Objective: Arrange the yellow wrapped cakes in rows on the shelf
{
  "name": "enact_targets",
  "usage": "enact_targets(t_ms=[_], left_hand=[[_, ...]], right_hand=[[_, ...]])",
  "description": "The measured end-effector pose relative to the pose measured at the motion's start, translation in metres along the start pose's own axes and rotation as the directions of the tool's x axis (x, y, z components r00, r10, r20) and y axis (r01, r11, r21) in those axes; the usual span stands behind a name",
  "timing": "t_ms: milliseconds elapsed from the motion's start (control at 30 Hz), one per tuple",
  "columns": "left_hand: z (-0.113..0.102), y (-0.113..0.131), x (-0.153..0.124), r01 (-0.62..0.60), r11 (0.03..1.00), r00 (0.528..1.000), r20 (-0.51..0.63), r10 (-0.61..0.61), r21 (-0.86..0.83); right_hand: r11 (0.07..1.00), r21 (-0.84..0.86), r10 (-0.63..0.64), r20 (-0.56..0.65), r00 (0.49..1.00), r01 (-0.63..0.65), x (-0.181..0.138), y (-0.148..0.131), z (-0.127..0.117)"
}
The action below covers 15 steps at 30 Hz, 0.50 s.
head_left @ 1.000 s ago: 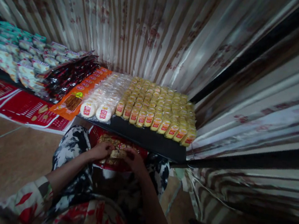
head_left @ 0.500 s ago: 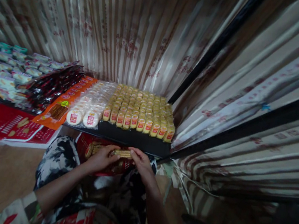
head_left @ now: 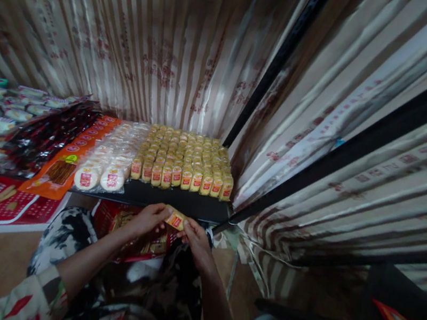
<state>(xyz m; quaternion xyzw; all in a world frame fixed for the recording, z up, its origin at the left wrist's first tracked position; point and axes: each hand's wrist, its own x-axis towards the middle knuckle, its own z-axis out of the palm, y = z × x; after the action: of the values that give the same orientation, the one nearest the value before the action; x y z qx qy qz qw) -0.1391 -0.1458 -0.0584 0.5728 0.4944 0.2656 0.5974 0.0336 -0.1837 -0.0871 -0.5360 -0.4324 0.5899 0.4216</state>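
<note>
A small yellow wrapped snack packet (head_left: 175, 220) with a red label is stretched between my two hands, just in front of the black shelf. My left hand (head_left: 151, 219) pinches its left end, and my right hand (head_left: 194, 235) grips its right end. Below them, on my lap, lies a red bag (head_left: 105, 213) with more yellow packets partly visible inside, half covered by my left forearm. Rows of like yellow packets (head_left: 184, 166) stand on the shelf beyond my hands, their red labels facing me.
Left of the rows on the black shelf (head_left: 174, 200) lie white round wrapped crackers (head_left: 103, 164), an orange bag (head_left: 55, 170), dark glossy packets (head_left: 53, 132) and white packets (head_left: 2, 110). Striped curtains (head_left: 155, 37) hang behind. A black pole (head_left: 345, 148) slants at right.
The packet between my hands has turned so its red label shows, and it sits tilted. My hands have drawn closer together. The view has shifted a little to the right.
</note>
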Motion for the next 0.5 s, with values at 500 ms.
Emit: enact_targets(t_ms=[500], left_hand=[[0.034, 0.025, 0.044, -0.193, 0.912, 0.955, -0.145, 0.26, 0.362]], right_hand=[[0.839, -0.52, -0.449, -0.491, 0.747, 0.162, -0.007, 0.012, -0.02]])
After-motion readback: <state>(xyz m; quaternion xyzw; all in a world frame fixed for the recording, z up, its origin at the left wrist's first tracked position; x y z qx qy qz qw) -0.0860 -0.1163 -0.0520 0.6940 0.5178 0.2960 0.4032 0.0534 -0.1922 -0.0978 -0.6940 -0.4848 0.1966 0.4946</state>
